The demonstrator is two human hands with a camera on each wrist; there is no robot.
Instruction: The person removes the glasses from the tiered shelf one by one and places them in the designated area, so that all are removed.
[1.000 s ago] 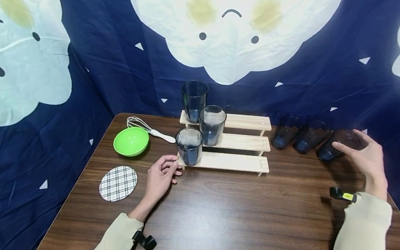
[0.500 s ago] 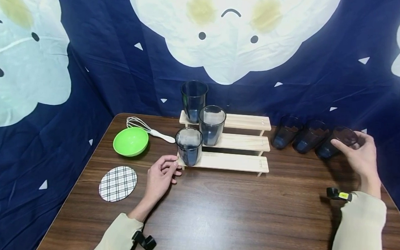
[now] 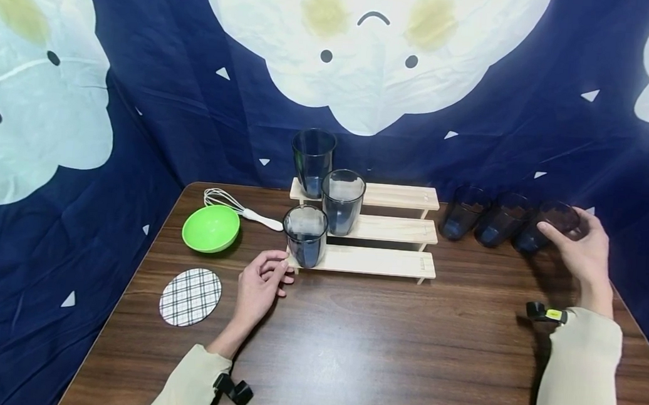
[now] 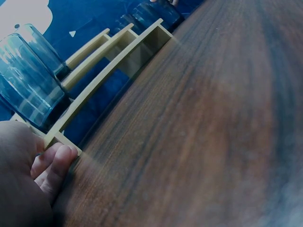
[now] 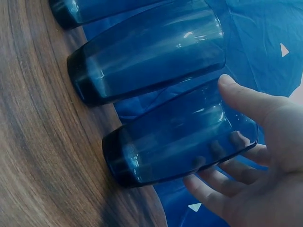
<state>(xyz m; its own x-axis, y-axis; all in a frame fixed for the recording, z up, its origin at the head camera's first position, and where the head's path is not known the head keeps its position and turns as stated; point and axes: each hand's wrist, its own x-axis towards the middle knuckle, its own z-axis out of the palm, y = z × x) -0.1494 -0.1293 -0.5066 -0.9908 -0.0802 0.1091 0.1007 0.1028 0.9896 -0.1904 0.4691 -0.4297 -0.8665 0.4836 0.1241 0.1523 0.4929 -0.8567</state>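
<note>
Now the right hand point(image 3: 584, 246) grips the rightmost tumbler point(image 5: 180, 137), set back beside 2 others.

A dark wooden table point(image 3: 381, 357) fills the lower part of the view. Behind it and along both its sides hangs a navy cloth backdrop point(image 3: 195, 112) printed with large white cloud faces point(image 3: 369, 55) and small white triangles. The cloth is creased, and even light leaves a soft sheen on the tabletop.
</note>
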